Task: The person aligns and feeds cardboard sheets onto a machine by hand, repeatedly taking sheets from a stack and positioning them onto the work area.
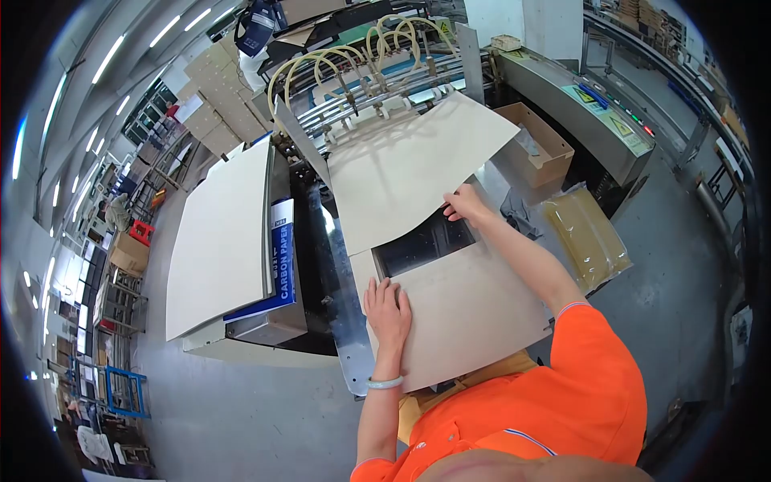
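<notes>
A large pale cardboard sheet (418, 173) lies at the front of a machine, its near edge curved upward. My right hand (464, 202) is closed on that near edge, toward the right side. Below it is a second cardboard sheet (474, 313), nearest my body. On this sheet's left side my left hand (387, 315) rests flat, fingers stretched out, with a pale bangle on the wrist. Between the two sheets shows a dark rectangular opening (426, 247).
The machine's rollers and curved hoses (353, 60) stand beyond the sheets. On the left is a stack of large boards (221, 233) above a blue carbon paper box (281, 257). An open carton (554, 153) and a plastic-wrapped yellowish block (590, 237) are on the right.
</notes>
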The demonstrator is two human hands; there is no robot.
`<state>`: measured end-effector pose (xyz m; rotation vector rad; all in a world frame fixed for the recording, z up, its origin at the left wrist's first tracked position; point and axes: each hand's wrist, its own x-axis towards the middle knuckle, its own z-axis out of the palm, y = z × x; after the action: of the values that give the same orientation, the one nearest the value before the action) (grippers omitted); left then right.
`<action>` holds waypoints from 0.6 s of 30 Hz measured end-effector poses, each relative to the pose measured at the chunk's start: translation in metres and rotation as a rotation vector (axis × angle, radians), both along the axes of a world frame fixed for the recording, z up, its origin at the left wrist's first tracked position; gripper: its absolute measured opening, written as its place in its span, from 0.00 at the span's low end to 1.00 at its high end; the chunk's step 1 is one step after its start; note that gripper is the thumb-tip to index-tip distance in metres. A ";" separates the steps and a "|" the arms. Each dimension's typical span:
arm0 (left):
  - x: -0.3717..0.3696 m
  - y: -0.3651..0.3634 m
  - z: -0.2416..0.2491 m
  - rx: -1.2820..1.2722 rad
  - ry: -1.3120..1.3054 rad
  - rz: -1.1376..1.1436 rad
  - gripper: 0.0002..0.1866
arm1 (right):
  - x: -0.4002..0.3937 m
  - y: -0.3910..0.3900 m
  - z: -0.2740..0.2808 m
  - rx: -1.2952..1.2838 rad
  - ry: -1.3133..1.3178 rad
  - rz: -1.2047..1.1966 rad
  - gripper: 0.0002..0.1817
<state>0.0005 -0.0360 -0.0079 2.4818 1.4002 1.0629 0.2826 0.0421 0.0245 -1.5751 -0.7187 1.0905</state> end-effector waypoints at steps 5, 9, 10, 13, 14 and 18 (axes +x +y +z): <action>-0.001 0.000 0.000 -0.005 -0.011 0.005 0.10 | 0.006 0.012 0.006 0.003 0.015 0.012 0.09; -0.001 0.000 0.001 -0.008 -0.015 0.009 0.10 | 0.005 0.020 0.009 0.006 0.021 0.025 0.10; 0.000 -0.001 0.001 -0.010 -0.010 0.012 0.10 | 0.005 0.018 0.009 0.007 0.022 0.029 0.10; 0.001 -0.001 0.002 -0.010 -0.005 0.022 0.10 | 0.005 0.027 0.013 0.013 0.023 0.040 0.10; 0.001 -0.001 0.003 -0.010 -0.005 0.023 0.10 | 0.006 0.027 0.013 0.015 0.025 0.043 0.10; 0.001 -0.001 0.004 -0.009 -0.002 0.033 0.09 | 0.011 0.036 0.017 0.020 0.037 0.059 0.11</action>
<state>0.0015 -0.0367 -0.0043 2.4587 1.4466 1.0627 0.2932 0.0779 0.0413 -1.5217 -0.7527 1.1496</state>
